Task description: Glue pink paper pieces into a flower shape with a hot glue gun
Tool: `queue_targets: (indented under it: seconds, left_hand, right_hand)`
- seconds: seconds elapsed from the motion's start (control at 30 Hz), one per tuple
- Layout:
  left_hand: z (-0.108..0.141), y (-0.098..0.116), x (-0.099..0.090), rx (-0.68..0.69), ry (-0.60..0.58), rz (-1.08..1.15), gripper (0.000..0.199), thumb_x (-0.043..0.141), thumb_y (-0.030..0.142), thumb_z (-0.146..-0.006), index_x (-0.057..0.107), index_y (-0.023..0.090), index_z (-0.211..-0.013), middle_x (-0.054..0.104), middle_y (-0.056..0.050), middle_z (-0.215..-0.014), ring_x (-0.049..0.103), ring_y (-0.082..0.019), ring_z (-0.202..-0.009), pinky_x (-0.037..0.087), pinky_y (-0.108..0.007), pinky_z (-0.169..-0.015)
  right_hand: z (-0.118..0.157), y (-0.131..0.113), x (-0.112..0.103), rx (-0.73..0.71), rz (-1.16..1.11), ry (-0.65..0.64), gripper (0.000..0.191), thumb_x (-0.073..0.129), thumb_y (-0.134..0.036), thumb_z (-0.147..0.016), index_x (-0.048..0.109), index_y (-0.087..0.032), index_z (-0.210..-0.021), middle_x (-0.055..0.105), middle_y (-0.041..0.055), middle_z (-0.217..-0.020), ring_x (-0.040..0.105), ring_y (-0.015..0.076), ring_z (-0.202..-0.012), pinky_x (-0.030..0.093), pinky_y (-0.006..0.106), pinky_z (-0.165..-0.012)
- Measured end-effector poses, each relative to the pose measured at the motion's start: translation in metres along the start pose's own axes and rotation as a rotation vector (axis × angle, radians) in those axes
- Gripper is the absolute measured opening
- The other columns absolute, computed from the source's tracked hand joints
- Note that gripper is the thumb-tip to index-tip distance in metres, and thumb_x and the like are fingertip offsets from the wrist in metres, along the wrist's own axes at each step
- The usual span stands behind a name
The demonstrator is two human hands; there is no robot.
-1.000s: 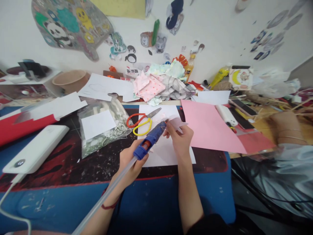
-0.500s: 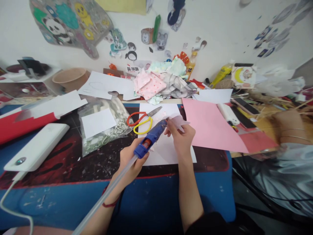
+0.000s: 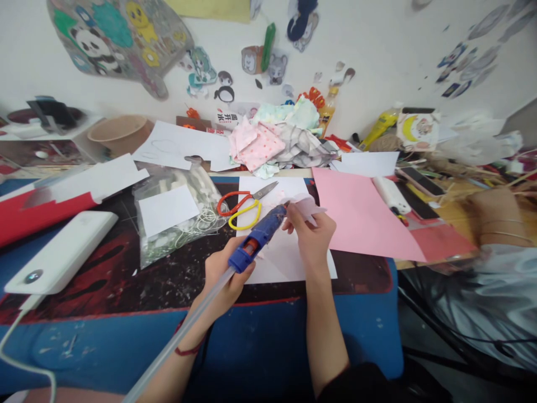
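My left hand is closed around a blue glue gun, with a long translucent glue stick running out of its back end towards me. The gun's nozzle points up and right, close by the fingertips of my right hand. Between those fingers is pinched a thin pale pinkish-white paper piece; whether the nozzle touches it I cannot tell. Below both hands lies a white sheet of paper. Scissors with one red and one yellow handle rest on its left edge, blades open a little.
Pink paper lies to the right. On the left are a clear plastic bag and a white power bank with a cable. Crumpled cloths are heaped by the wall. Another person's arm is at the right edge.
Almost nothing differs. The whole view has shifted very slightly; both hands keep the same hold, with the glue gun and paper piece in nearly the same place.
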State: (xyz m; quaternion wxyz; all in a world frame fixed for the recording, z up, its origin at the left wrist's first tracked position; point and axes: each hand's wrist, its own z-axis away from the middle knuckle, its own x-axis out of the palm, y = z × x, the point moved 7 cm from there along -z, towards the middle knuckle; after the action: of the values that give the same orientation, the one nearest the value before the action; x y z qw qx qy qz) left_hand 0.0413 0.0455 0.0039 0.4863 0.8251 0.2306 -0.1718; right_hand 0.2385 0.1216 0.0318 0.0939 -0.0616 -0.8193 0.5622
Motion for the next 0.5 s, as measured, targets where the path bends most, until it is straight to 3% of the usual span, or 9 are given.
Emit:
queue_targets:
  seconds: [0.27,0.5]
  left_hand:
    - [0.0010,-0.0049,0.0024,-0.068,-0.036,-0.010,0.030,0.057,0.037,-0.094,0.068,0.017,-0.114,0.069,-0.001,-0.072,0.065,-0.016,-0.062,0.047,-0.027,-0.062]
    - [-0.0005,-0.0025,0.0007,-0.032,-0.012,-0.021,0.029,0.058,0.035,-0.094,0.069,0.017,-0.114,0.069,0.001,-0.070,0.064,-0.015,-0.059,0.046,-0.024,-0.059]
  right_hand:
    - [0.0008,-0.0016,0.0022,-0.014,0.006,-0.032,0.024,0.073,-0.034,-0.085,0.072,-0.019,-0.067,0.067,0.0001,-0.065,0.056,0.0093,-0.048,0.048,0.026,-0.046]
    - [0.0007,-0.0049,0.0022,-0.004,0.011,-0.030,0.024,0.074,-0.034,-0.085,0.071,-0.019,-0.066,0.067,-0.0001,-0.066,0.056,0.0092,-0.048,0.047,0.026,-0.046]
